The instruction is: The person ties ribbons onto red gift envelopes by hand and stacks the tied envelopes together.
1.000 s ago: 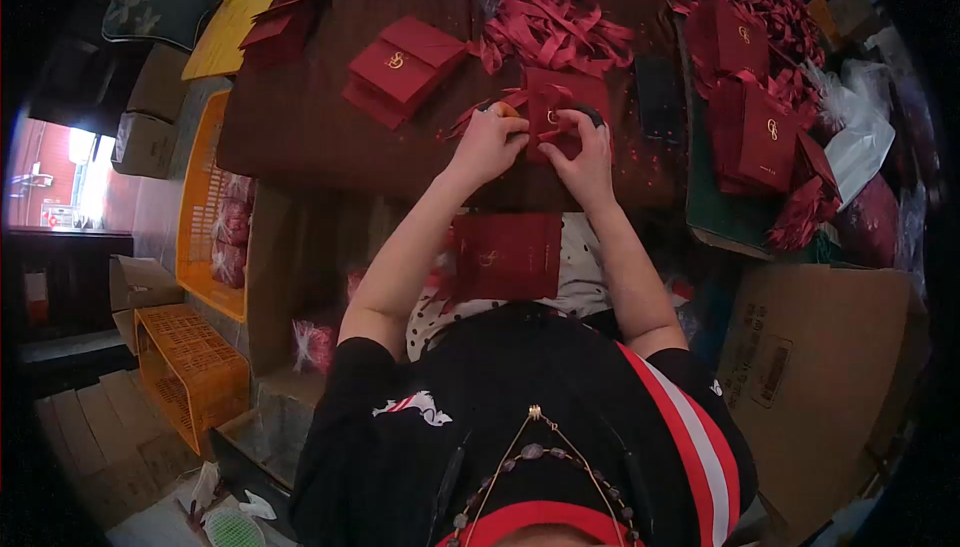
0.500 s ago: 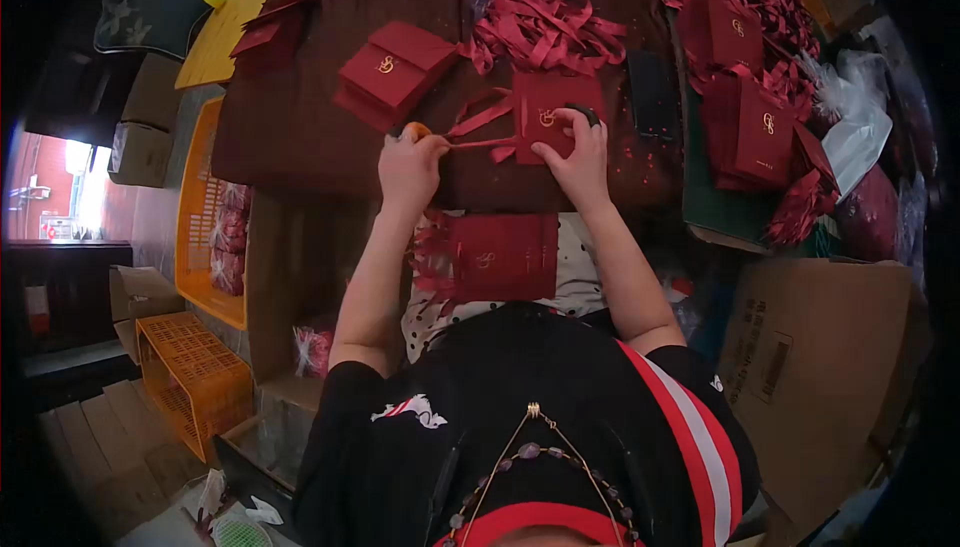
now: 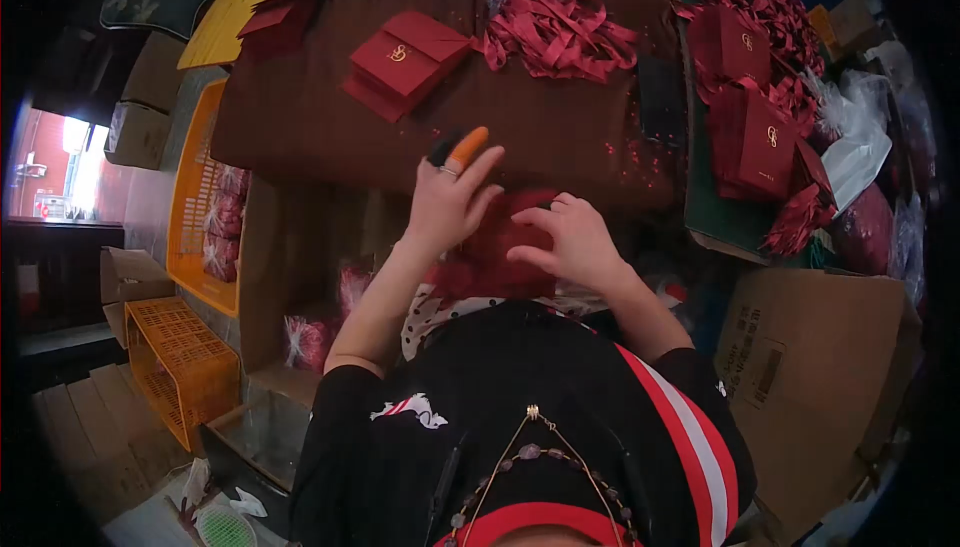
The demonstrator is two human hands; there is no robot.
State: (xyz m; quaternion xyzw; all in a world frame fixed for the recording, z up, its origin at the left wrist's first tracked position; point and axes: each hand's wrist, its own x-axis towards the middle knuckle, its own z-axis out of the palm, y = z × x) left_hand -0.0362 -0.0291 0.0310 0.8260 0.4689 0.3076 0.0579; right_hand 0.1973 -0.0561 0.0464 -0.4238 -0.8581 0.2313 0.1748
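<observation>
Dark red pouches [image 3: 495, 255] lie blurred on my lap, below the table's edge. My left hand [image 3: 447, 202] hovers at their upper left, fingers apart, with an orange cover and a black cover on two fingertips and a ring on one finger. Over the right side of the pouches is my right hand [image 3: 572, 237], thumb and index finger apart; its other fingers are partly curled and no held thing shows. Further up, a stack of red pouches with gold print [image 3: 408, 62] rests on the brown-covered table [image 3: 300, 137], beside a heap of red ribbons [image 3: 565, 32].
A dark phone-like slab [image 3: 660, 97] lies right of the ribbons. More printed pouches [image 3: 765, 142] and ribbons cover a side surface. An orange crate [image 3: 195, 212] holds bagged red goods at left. A cardboard box [image 3: 815, 367] stands at right.
The pouch between my hands has left the tabletop. Both hands have come down toward my lap, and my left hand has let go of the ribbon.
</observation>
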